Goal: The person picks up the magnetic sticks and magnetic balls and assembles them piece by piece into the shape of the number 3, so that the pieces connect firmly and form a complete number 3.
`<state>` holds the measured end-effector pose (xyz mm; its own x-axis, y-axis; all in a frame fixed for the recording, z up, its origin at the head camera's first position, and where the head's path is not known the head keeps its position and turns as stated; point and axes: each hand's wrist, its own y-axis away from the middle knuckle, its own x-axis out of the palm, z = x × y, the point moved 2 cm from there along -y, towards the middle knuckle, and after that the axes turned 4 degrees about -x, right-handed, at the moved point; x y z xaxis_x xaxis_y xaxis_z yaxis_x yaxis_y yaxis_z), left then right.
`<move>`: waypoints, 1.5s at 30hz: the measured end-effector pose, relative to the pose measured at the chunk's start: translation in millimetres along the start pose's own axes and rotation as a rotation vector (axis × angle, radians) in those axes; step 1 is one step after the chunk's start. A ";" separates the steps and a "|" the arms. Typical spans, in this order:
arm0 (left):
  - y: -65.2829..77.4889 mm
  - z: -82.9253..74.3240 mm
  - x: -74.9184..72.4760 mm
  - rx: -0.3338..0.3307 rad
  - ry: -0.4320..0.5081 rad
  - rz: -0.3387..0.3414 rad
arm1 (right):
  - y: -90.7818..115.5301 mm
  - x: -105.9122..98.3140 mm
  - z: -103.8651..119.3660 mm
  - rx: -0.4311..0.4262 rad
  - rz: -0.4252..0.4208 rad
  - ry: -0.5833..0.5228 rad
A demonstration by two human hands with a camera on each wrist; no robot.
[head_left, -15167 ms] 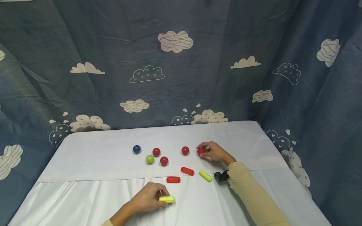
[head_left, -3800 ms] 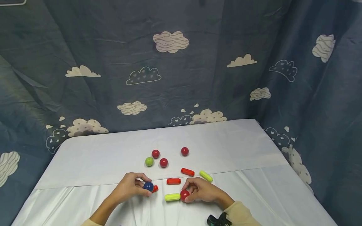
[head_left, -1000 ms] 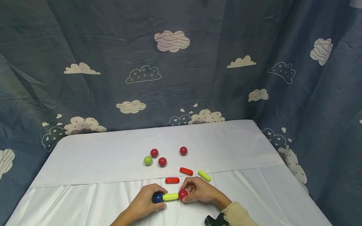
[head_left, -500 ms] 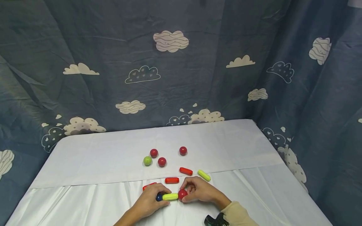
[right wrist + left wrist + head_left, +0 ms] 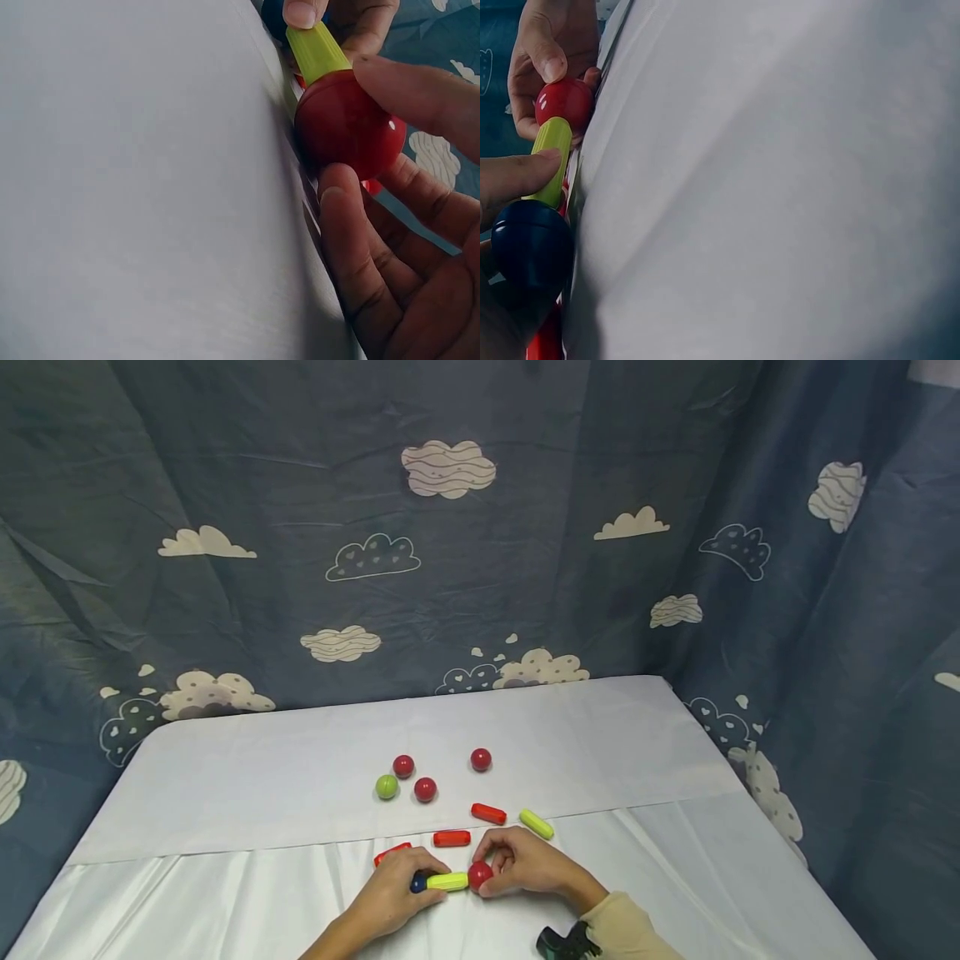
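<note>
Head view: left hand (image 5: 393, 895) is closing round the blue ball (image 5: 418, 882), its tips reaching onto the yellow stick (image 5: 447, 882). Right hand (image 5: 534, 865) is clamping the held red ball (image 5: 480, 877) between thumb and fingers. The three pieces are lying in a row above the white cloth (image 5: 600, 735), stick in the middle, ball at each end. A partly covered red stick (image 5: 392, 852) is sticking out behind the left hand; a middle red stick (image 5: 452, 838) and a far red stick (image 5: 489, 814) are lying beyond the row, a second yellow stick (image 5: 537, 823) just right of them. Farther back, a green ball (image 5: 386, 787) is sitting near two loose red balls (image 5: 425, 789), a lone red ball (image 5: 481, 760) off to the right. Beige sleeve (image 5: 633, 931) is covering the right forearm, black device (image 5: 566, 942) showing at that wrist. Cloud-print curtain (image 5: 525, 568) is hanging behind.

Left wrist view: one left digit is pressing across the yellow stick; blue ball is filling the near end, held red ball is touching the far end.

Right wrist view: thumb and fingers are gripping the held red ball, yellow stick meeting it; blue ball is mostly hiding behind the left hand.
</note>
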<state>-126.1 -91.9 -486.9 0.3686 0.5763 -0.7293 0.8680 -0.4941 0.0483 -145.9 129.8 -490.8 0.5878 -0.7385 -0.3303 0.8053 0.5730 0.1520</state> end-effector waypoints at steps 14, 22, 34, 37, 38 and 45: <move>0.2 0.8 -1.1 -0.022 -0.006 -0.009 | -0.9 -21.2 9.0 -0.087 -0.009 0.095; -2.8 -0.3 -0.6 -0.040 -0.001 0.008 | 4.4 -53.2 6.1 -0.088 -0.199 0.260; -4.0 -1.5 -1.4 -0.085 0.009 0.031 | 7.9 -71.7 -6.9 0.027 -0.320 0.334; -4.2 -2.1 -1.8 -0.090 0.012 0.035 | 7.5 -72.0 -9.5 0.026 -0.319 0.343; -4.2 -2.2 -1.9 -0.089 0.014 0.035 | 7.1 -71.8 -10.4 0.028 -0.319 0.347; -3.8 -1.3 -1.4 -0.085 0.022 0.039 | 3.5 -69.2 -15.5 0.083 -0.329 0.376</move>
<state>-129.5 -89.9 -485.2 0.4089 0.5729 -0.7104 0.8778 -0.4598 0.1344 -185.0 188.4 -481.8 0.2454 -0.6878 -0.6831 0.9557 0.2898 0.0515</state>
